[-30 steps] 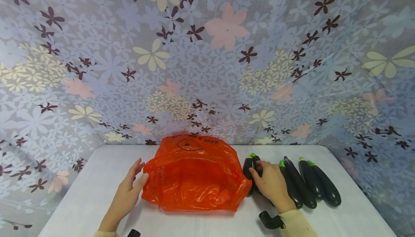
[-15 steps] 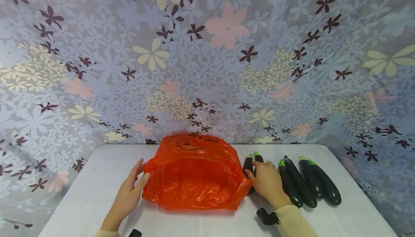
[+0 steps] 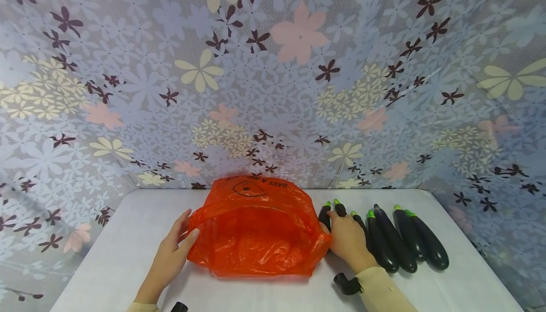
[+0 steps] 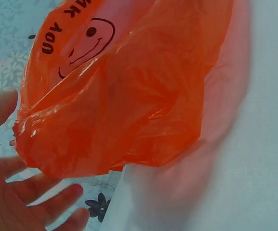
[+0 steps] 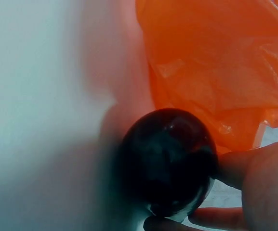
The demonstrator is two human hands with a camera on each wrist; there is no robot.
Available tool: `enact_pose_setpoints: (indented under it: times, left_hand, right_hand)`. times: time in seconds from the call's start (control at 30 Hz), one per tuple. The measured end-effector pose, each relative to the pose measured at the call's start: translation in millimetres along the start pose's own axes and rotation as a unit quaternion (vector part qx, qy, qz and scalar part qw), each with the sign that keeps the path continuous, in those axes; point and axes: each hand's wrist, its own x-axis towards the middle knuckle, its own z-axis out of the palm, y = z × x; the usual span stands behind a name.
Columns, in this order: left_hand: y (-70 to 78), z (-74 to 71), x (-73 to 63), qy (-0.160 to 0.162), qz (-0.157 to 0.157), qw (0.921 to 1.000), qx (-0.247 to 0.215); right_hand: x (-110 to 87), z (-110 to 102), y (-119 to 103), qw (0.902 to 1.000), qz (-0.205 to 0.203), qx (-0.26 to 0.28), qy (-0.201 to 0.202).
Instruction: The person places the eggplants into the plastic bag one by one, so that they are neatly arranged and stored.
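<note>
An orange-red plastic bag [image 3: 256, 241] lies on its side with its mouth facing me, in the middle of the head view. My left hand [image 3: 170, 250] is at the bag's left edge, thumb and spread fingers either side of the rim. The fingers [image 4: 57, 207] look loosely extended in the left wrist view. Beside the bag's right edge, my right hand [image 3: 350, 241] grips the leftmost eggplant [image 3: 325, 214] between thumb and fingers. Its dark, glossy round end fills the middle of the right wrist view; the hand and bag hide its lower part in the head view.
Several more eggplants with green or dark stem ends lie right of my right hand, among them one eggplant [image 3: 428, 243] at the far right. The white table [image 3: 111, 255] meets a flower-patterned backdrop [image 3: 273, 89] behind and at both sides.
My right hand has shifted left, from the neighbouring eggplants to the leftmost one, uncovering an eggplant behind it. The bag and my left hand are almost unchanged.
</note>
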Motion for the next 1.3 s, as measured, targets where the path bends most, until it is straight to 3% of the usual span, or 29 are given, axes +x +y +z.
enact_pose_setpoints:
  times: [0.2,0.53,0.83,1.17,1.3]
  left_hand:
    - [-2.0,4.5,0.5,0.025,0.03,0.9992,0.005]
    - [-4.7,11.5,1.4,0.066,0.03,0.9967,0.036]
    - [4.2,15.6,0.3,0.08,0.008,0.9946,0.065]
    - [6.1,20.4,0.1,0.134,0.022,0.9854,0.102]
    - [5.4,20.8,-0.5,0.142,0.028,0.9833,0.11]
  right_hand:
    - [1.1,0,0,0.9995,0.012,0.025,0.012]
    - [-0.5,-7,0,0.9968,0.034,0.073,-0.005]
    - [0.3,-9,3,0.9909,0.068,0.117,-0.004]
    - [-4.3,-17,3,0.977,0.073,0.197,0.039]
    - [-7.9,-24,4,0.9699,0.082,0.219,0.068]
